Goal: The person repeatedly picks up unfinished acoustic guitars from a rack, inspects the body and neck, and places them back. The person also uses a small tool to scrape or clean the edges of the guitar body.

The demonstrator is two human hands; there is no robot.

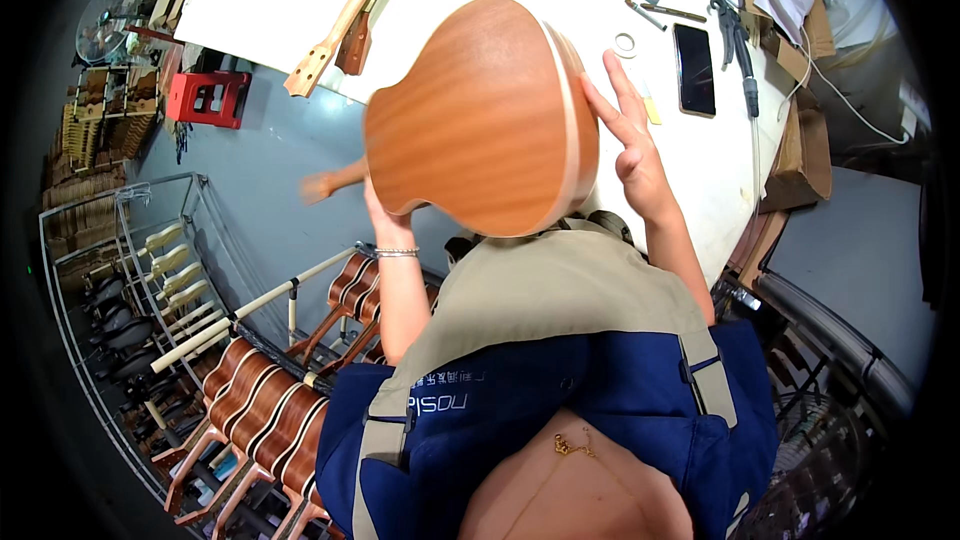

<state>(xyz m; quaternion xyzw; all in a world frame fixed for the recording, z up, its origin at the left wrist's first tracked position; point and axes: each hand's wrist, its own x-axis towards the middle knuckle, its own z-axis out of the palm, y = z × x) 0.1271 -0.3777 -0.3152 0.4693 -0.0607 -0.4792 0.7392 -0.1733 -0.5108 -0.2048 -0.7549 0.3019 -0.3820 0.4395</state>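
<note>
A brown wooden ukulele body with pale edge binding is held up in front of me, its back facing me. Its blurred neck and headstock point to the left. My left hand grips it where the neck meets the body, with the fingers hidden behind the wood. At the right, my right hand has its fingers stretched and spread, the fingertips at the rounded side of the body.
On the white table lie a phone, a tape ring, pens and a black-handled tool. Another ukulele neck reaches over the far edge. A red stool and racks of ukuleles stand to the left.
</note>
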